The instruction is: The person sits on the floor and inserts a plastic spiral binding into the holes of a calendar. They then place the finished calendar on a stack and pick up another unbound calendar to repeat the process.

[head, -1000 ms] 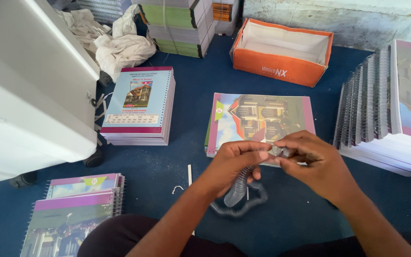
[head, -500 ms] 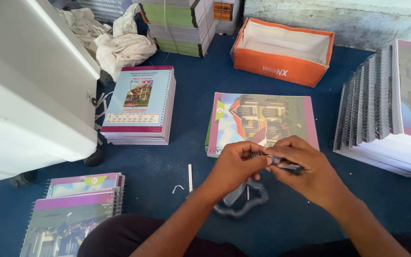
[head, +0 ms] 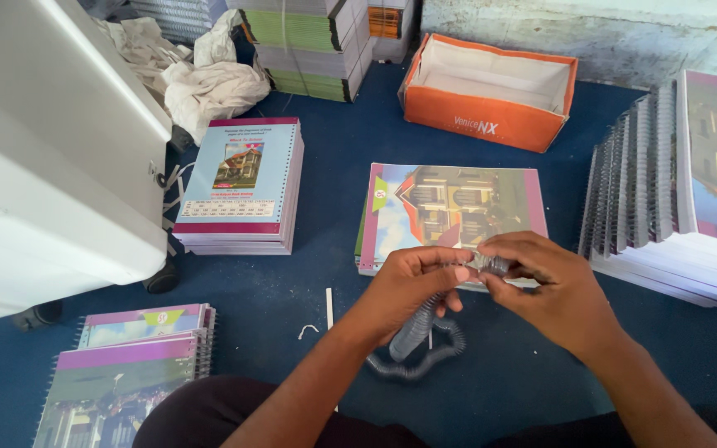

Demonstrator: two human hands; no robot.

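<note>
Both hands pinch one grey plastic spiral binding coil.

Left hand (head: 412, 278) and right hand (head: 541, 282) close fingertips on the grey plastic spiral binding coil (head: 412, 336), above the unbound colourful house-cover notebook (head: 450, 207) on the blue floor (head: 325, 274). I judge short, steady grips keep its end aligned, with its tail trailing free.

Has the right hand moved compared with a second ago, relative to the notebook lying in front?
No, hardly: the right hand sits at the near edge of the notebook, pinching the grey spiral coil with the left hand.

Both hands sit higher than half a second ago, over the near edge of the notebook stack (head: 450, 211), the spiral coil (head: 415, 340) trailing below.
</note>
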